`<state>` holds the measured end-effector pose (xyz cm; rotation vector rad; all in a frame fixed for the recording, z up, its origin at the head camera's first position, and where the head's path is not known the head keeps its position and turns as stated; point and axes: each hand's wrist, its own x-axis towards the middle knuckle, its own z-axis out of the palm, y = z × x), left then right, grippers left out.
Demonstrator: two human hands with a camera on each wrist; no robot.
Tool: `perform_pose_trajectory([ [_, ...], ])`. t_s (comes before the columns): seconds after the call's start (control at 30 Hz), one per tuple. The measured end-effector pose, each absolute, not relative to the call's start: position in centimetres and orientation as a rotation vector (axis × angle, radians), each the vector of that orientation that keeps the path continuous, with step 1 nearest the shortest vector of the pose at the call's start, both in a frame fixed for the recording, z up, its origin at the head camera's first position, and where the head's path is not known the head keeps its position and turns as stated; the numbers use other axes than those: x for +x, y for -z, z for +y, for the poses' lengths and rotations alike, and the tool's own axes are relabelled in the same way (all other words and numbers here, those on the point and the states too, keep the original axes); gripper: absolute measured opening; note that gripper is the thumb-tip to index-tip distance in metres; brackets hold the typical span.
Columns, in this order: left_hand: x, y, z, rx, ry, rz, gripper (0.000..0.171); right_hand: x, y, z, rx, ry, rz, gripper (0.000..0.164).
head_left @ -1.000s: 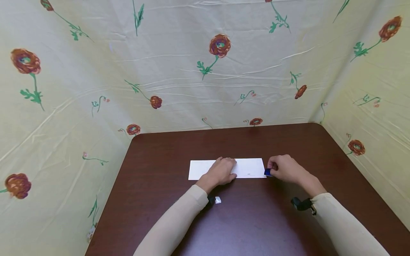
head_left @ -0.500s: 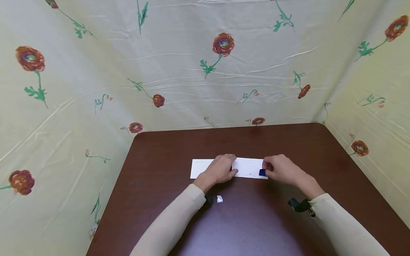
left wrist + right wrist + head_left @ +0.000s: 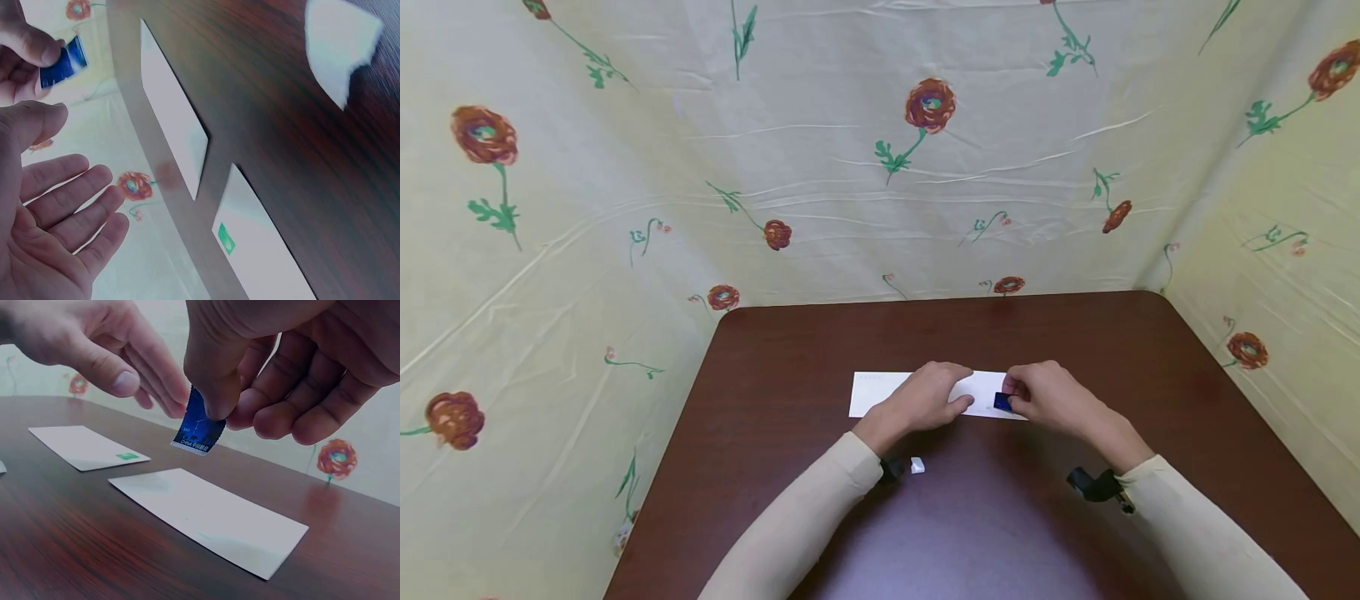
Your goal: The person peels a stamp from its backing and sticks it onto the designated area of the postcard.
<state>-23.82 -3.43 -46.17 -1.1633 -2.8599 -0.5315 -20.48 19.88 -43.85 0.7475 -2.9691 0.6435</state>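
Observation:
Between thumb and fingers, my right hand [image 3: 1060, 404] pinches a small blue stamp [image 3: 199, 428] with perforated edges. It hangs above the blank right-hand envelope [image 3: 209, 519], apart from the paper in the right wrist view. My left hand [image 3: 917, 398] hovers over the envelopes with fingers extended, holding nothing, and partly hides them in the head view. The left-hand envelope [image 3: 75, 445] bears a green stamp [image 3: 127, 456] near one corner. In the left wrist view the blue stamp [image 3: 64, 64] is seen beyond my left thumb.
A small white paper scrap [image 3: 917, 465] lies on the brown table [image 3: 970, 525], nearer me than the envelopes. Flower-patterned sheeting [image 3: 820, 150] stands behind the table and along its sides. Wrist cameras are strapped to both wrists.
My right hand has carried the blue stamp leftward, from the right-hand envelope's right edge to over its surface. My left hand has shifted slightly right, its thumb and fingers spreading.

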Motion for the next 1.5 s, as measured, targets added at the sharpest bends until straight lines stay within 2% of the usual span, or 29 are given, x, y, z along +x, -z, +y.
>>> perform_pose_trajectory([
  [0.2,-23.3,46.0,-2.9,-1.221,0.602,-2.824,0.040,-20.2,43.6,19.0,0.743,-0.680,-2.944,0.009],
  [0.43,-23.1,46.1,-2.6,-1.305,0.697,-2.757,0.020,-19.7,43.8,18.5,0.766,-0.727,-2.921,0.007],
  [0.57,-23.0,46.2,-2.5,-1.362,0.755,-2.709,0.014,-19.5,44.0,18.3,0.797,-0.746,-2.883,0.008],
  [1.0,-23.1,46.4,-2.9,-1.351,0.832,-2.663,0.012,-18.9,44.2,18.8,0.808,-0.727,-2.867,0.009],
  [1.4,-22.6,46.3,-2.6,-1.068,0.871,-2.768,0.009,-18.7,45.0,18.2,0.867,-0.788,-2.839,0.010],
  [1.5,-22.5,46.3,-2.5,-1.076,0.909,-2.785,0.010,-18.7,45.1,18.2,0.868,-0.797,-2.837,0.012],
])
